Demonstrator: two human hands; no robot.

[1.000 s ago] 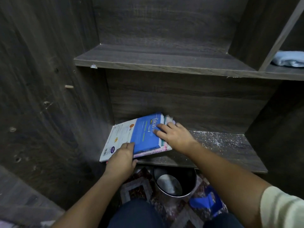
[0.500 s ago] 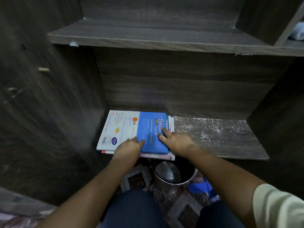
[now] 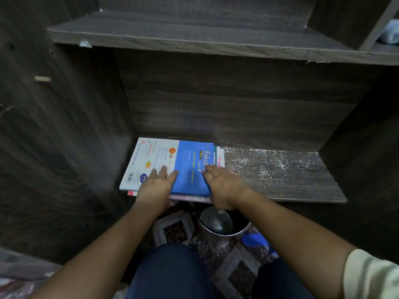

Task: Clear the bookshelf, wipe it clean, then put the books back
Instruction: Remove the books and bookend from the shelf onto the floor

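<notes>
On the left end of the lower shelf (image 3: 280, 184), a small stack of books (image 3: 151, 160) is lying flat beside the side panel, with a blue-and-white Fokus workbook (image 3: 190, 169) on top. The left hand (image 3: 157, 186) is resting palm-down on the cover, fingers extended and gripping nothing. The right hand (image 3: 222, 188) is pressing flat near the stack's right edge, fingers likewise straight. White specks (image 3: 269, 160) are dotting the bare board. Below, a metal pail (image 3: 218, 223) is sitting on a patterned rug (image 3: 177, 229).
</notes>
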